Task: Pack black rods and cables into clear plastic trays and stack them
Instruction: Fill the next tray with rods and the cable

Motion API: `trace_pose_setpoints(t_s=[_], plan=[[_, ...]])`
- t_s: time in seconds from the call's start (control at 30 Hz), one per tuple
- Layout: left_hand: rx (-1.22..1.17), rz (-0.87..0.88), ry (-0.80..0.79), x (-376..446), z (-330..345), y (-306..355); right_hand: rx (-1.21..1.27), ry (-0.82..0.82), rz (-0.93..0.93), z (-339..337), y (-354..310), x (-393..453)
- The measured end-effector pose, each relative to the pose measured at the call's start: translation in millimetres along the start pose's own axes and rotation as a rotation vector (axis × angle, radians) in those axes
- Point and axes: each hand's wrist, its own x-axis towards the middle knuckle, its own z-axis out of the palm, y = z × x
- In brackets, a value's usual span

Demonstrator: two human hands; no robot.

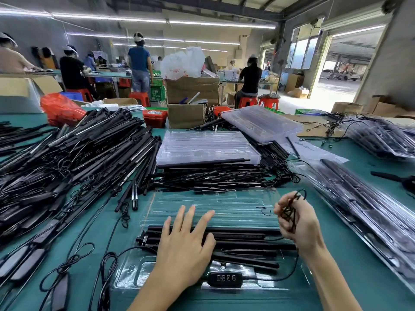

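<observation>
A clear plastic tray [235,205] lies open on the green table in front of me. Several black rods [242,241] lie across its middle, and a black controller with buttons [225,278] sits in its near pocket. My left hand [184,245] rests flat on the rods with its fingers spread and straight. My right hand [296,223] holds a bunched black cable [289,212] above the tray's right side, fingers curled round it. The cable trails down toward the controller.
A big heap of black rods and cables [74,158] fills the left. More rods [213,176] lie beyond the tray, behind them a stack of empty clear trays [206,147]. Packed trays [368,212] lie on the right. Cardboard boxes [186,115] and seated workers are farther back.
</observation>
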Motion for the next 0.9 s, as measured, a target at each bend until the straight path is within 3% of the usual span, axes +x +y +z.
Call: trace_pose_setpoints(t_s=[0.1,0.33,0.47,0.7,0.9], plan=[[0.002,-0.006,0.0,0,0,0,-0.008,0.018,-0.052,-3,-2,-3],[-0.005,-0.011,0.028,1,3,-1,0.288,0.12,-0.007,-9,-9,-13],[-0.012,-0.012,0.023,0,4,-1,0.407,0.073,0.004,-1,-12,-17],[-0.046,0.015,0.02,-1,-12,7,0.202,0.068,-0.056,17,-16,-15],[-0.389,0.377,-0.005,-10,-36,64,0.277,0.082,-0.166,34,-20,-13]])
